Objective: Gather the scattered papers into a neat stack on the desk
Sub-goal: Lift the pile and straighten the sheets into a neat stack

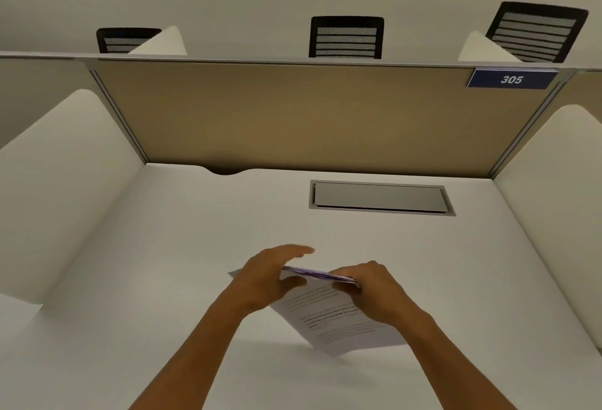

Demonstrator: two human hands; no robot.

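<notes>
A stack of printed white papers (335,318) is held tilted above the white desk (182,246), its far edge raised and its near edge low over the desk. My left hand (270,276) grips the stack's left side, fingers stretched over the top edge. My right hand (371,285) holds the right side, fingers curled around the top edge. A corner of paper (233,274) pokes out to the left behind my left hand. The sheets' edges look roughly lined up.
A grey cable hatch (379,197) is set into the desk at the back. A tan partition (309,116) with a blue "305" sign (511,79) closes the rear; white side panels (58,181) flank the desk. Black chairs (347,38) stand beyond.
</notes>
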